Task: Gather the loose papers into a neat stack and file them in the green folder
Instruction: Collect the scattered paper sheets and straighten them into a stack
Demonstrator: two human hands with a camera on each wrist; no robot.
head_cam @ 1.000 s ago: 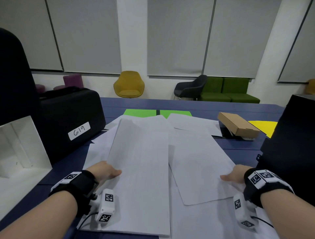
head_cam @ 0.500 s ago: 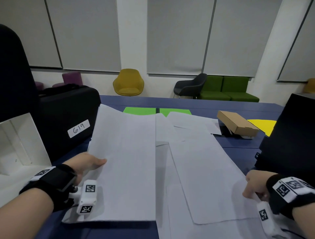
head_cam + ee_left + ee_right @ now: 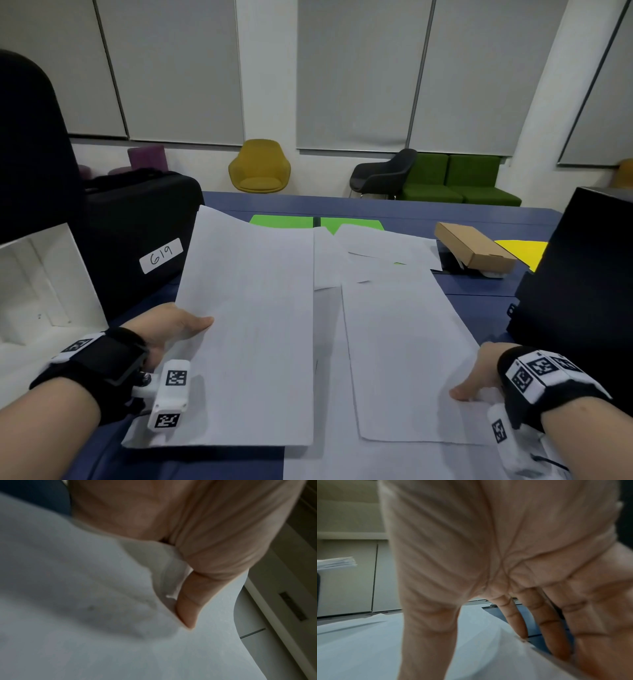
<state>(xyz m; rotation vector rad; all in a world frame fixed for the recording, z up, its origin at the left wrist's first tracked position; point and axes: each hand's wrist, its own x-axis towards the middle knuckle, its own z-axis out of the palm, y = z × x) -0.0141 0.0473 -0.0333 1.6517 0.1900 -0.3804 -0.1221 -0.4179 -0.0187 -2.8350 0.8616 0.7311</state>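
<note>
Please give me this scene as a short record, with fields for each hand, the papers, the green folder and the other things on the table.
left hand: pinches the left edge of a lifted sheaf of papers, thumb on top
right hand: at the right edge of a sheet lying on the table, thumb on it, fingers at its edge
loose papers: more lie overlapping beyond and below
green folder: at the far side, partly covered by papers
table: dark blue
other things: black case labelled 619, cardboard box

left grip (image 3: 171,325) held sheaf (image 3: 250,325) by its left edge, case (image 3: 137,240) behind-left | right grip (image 3: 479,373) on sheet (image 3: 400,349), its right edge | folder (image 3: 284,221) beyond both grips, partly under papers | carton (image 3: 472,248) far behind right grip, on worktop (image 3: 479,294)
</note>
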